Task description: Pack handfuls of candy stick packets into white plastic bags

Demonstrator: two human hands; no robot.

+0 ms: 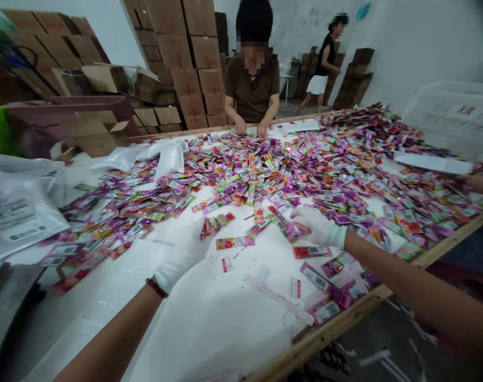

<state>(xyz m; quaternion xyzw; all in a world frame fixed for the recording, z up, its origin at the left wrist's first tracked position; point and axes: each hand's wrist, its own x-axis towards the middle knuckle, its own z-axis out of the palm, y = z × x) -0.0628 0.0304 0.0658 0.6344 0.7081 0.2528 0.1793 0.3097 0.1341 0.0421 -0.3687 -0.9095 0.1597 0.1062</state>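
Both of my hands wear white gloves above a white tabletop [201, 318] strewn with small colourful sachets. My left hand [183, 260] is closed on a few sachets [221, 224], which stick out past its fingertips; the fingers are partly blurred. To the right, my right hand [319, 225] is closed on purple sachets [295, 231]. Between the hands lies an orange-and-pink sachet [235, 242] by itself. A red sachet [311, 252] rests just below my right hand. The large heap of sachets [261, 170] spreads beyond both hands.
Opposite me, a person [252, 79] has both hands in the heap; another person [325, 61] walks behind. White plastic bags [22, 207] lie at left. At right, another hand [482, 178] is beside a white strip [432, 163] near a translucent crate [452, 119]. Cartons [173, 58] stand behind.
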